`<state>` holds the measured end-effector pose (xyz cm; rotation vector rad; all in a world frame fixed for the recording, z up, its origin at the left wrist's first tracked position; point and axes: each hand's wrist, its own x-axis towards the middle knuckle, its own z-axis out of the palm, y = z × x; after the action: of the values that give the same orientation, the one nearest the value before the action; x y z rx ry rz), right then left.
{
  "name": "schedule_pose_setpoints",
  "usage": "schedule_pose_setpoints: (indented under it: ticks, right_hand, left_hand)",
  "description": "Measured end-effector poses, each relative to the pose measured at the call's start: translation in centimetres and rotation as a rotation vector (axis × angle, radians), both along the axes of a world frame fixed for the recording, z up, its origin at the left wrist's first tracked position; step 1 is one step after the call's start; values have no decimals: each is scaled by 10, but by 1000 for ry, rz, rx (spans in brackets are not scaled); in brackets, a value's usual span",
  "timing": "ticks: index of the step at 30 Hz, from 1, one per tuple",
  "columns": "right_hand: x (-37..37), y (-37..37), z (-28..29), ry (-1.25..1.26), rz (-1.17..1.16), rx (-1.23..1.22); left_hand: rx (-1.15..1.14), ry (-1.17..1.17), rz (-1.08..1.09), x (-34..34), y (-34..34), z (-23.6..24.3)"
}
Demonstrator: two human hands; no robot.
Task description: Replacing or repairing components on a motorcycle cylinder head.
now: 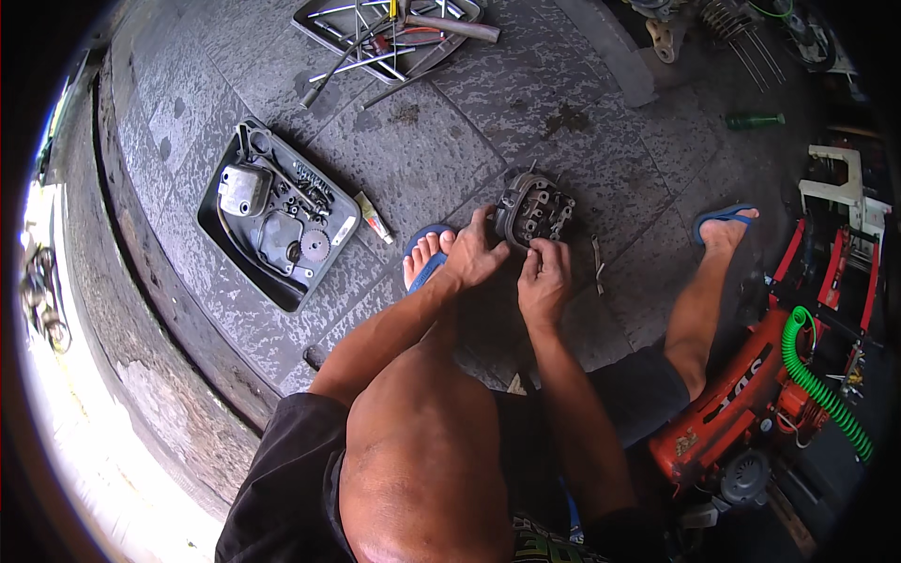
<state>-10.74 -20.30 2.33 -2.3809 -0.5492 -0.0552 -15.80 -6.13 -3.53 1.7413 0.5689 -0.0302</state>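
On the tiled floor in front of me rests an engine cylinder head (pixel 537 208), its open side with the valve gear facing up. My left hand (pixel 479 253) grips its left side, thumb and fingers against the metal. At its near edge my right hand (pixel 544 280) has its fingers curled and pressed together; whatever they pinch is hidden. A thin pale metal piece (pixel 598 265) lies on the floor just right of the cylinder head.
Left, a black tray (pixel 291 293) holds a metal cover (pixel 244 190), a gear (pixel 314 246) and small parts; a tube (pixel 374 218) lies beside it. A tool tray (pixel 324 39) is at the far side. Right are a red compressor (pixel 723 403), a green coiled hose (pixel 826 399) and a green bottle (pixel 755 120).
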Motion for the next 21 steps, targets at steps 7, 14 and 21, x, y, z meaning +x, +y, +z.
schedule_pose_setpoints:
  ticks: [7, 14, 21]
  right_hand:
    - [-4, 6, 11, 290, -193, 9]
    - [-2, 5, 9, -14, 108, 7]
    - [-2, 2, 5, 231, -169, -54]
  left_hand:
    - [-32, 40, -6, 0, 5, 15]
    - [-24, 19, -6, -1, 4, 8]
    - [-21, 38, -19, 1, 2, 16]
